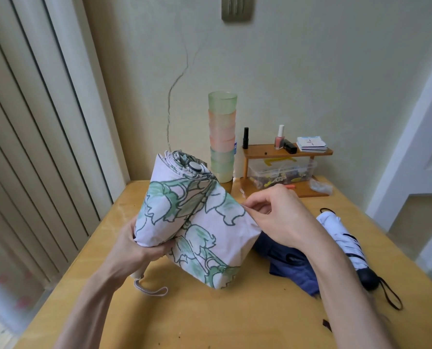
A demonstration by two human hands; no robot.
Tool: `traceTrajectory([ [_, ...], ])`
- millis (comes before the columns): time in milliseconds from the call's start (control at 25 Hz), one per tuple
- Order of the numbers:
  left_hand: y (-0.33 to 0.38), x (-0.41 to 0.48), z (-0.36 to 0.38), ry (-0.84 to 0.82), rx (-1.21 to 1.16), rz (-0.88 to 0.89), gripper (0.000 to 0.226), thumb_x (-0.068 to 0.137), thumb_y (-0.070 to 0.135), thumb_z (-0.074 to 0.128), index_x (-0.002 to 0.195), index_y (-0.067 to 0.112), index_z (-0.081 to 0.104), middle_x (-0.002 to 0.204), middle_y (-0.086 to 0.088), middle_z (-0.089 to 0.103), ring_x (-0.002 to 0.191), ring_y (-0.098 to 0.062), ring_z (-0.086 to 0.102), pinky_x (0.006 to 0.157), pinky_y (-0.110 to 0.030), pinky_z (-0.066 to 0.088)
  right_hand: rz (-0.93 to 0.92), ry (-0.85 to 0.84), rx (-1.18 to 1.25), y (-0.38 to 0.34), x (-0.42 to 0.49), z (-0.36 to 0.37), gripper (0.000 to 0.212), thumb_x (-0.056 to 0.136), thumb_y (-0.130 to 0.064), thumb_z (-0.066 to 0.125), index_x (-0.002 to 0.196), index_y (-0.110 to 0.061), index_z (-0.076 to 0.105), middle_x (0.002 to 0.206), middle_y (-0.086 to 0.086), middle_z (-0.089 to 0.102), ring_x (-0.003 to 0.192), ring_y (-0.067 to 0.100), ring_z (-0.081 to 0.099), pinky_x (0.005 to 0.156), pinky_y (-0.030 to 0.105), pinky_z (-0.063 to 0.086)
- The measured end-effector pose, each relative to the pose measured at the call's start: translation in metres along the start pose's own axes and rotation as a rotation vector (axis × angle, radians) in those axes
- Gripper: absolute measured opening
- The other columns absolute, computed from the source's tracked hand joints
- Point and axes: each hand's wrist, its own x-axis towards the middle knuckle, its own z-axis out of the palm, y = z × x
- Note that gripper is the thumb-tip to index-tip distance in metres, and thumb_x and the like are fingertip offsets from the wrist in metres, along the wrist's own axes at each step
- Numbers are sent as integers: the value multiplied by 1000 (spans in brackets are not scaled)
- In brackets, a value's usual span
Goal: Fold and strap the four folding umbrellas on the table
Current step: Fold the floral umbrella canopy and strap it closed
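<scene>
A pale pink umbrella [192, 217] printed with green flowers stands tilted above the wooden table [209, 318], tip up, its cloth loosely gathered. My left hand [139, 245] grips its lower end; the cream handle and wrist loop [150, 289] hang below. My right hand [272, 212] pinches the edge of the cloth on the umbrella's right side. A dark blue umbrella [295, 268] lies crumpled under my right forearm. A white umbrella [345, 238] with a black handle lies to the right.
A tall stack of green and pink plastic cups [222, 137] stands behind the flowered umbrella. A small wooden shelf [287, 152] at the back right carries nail-polish bottles and cards, with a clear box under it. Curtains hang at left.
</scene>
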Motion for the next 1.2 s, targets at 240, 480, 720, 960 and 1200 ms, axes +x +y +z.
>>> traceTrajectory([
  [240,-3,3,0,-18,48,-1,63,60,-6,92,115,15,69,101,1,81,86,-11,78,68,-23,60,53,-76,-203,7,0,0,19,104,-33,65,104,-33,84,83,-5,79,83,23,68,74,44,57],
  [480,-5,2,-2,-16,67,-4,65,66,-12,92,120,14,69,107,1,81,93,-15,78,71,-23,61,78,78,-133,15,3,-1,7,91,-34,83,91,-28,87,71,-23,71,71,-5,66,65,16,51],
  [720,2,1,-1,-4,74,0,59,70,-22,84,116,13,69,102,3,82,90,-12,78,71,-21,61,64,174,-86,16,6,-3,22,82,-25,90,65,-29,78,58,-10,68,53,0,55,51,14,44],
  [960,1,1,1,-1,39,1,64,62,-15,93,115,12,68,101,2,82,88,-12,78,70,-22,61,122,89,19,20,7,-2,13,86,-42,85,79,-32,81,74,-14,75,72,-1,66,69,26,55],
  [1200,-2,3,0,-1,62,4,61,70,-22,84,119,11,67,105,0,81,91,-14,78,72,-22,61,143,86,-23,24,8,-2,12,93,-32,81,82,-29,86,73,-17,77,71,1,70,71,30,60],
])
